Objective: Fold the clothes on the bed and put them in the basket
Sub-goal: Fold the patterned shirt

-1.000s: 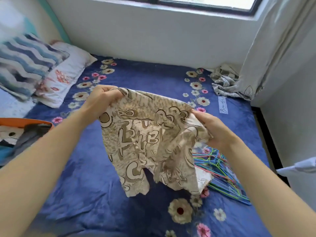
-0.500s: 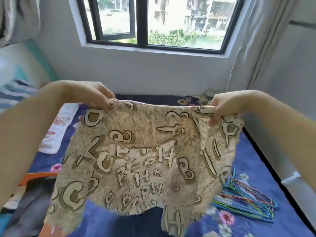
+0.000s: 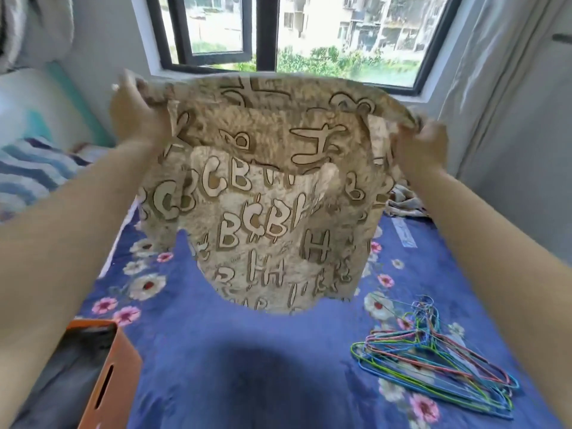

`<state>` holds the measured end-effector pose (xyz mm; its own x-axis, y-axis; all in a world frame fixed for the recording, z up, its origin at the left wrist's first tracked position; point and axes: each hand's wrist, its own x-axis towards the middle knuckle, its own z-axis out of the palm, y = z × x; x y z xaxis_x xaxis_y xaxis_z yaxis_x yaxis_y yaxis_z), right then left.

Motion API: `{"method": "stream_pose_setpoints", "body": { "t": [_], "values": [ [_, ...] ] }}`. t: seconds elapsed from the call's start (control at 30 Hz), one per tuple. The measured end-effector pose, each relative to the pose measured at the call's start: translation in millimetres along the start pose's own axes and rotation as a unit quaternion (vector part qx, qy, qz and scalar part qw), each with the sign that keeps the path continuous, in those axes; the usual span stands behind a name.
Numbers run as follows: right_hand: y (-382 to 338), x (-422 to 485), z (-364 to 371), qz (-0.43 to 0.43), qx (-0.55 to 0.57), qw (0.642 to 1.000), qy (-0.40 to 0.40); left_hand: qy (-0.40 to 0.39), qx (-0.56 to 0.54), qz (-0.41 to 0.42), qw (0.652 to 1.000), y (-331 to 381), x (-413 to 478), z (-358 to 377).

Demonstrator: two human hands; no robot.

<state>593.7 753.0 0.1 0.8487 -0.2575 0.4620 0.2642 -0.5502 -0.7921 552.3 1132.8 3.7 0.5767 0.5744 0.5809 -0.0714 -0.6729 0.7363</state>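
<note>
A beige garment (image 3: 266,193) printed with large letters hangs spread out in the air above the bed. My left hand (image 3: 136,109) grips its upper left corner and my right hand (image 3: 421,144) grips its upper right corner, both raised in front of the window. The cloth's lower edge floats free over the blue flowered bedspread (image 3: 247,351). An orange basket (image 3: 105,382) stands at the lower left with dark folded clothes inside. Another crumpled pale garment (image 3: 402,201) lies at the far right of the bed, partly hidden by the cloth.
A pile of coloured wire hangers (image 3: 433,360) lies on the bed at the right. Striped pillows (image 3: 34,171) sit at the left by the headboard. A pale curtain (image 3: 501,103) hangs on the right beside the window.
Both hands have lifted the garment higher and stretched it wider, so it billows out flat. The view has tilted up toward the window.
</note>
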Motion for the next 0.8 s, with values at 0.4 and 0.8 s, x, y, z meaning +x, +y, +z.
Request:
{"method": "stream_pose_setpoints", "body": {
  "t": [0.4, 0.8],
  "values": [
    [117, -140, -42, -0.162, -0.083, 0.979, -0.094, -0.082, -0.137, 0.023, 0.987, -101, -192, -35],
    [335, -366, -9, 0.142, -0.234, 0.897, -0.347, -0.371, 0.083, -0.176, 0.908, -278, -449, -29]
  ]
}}
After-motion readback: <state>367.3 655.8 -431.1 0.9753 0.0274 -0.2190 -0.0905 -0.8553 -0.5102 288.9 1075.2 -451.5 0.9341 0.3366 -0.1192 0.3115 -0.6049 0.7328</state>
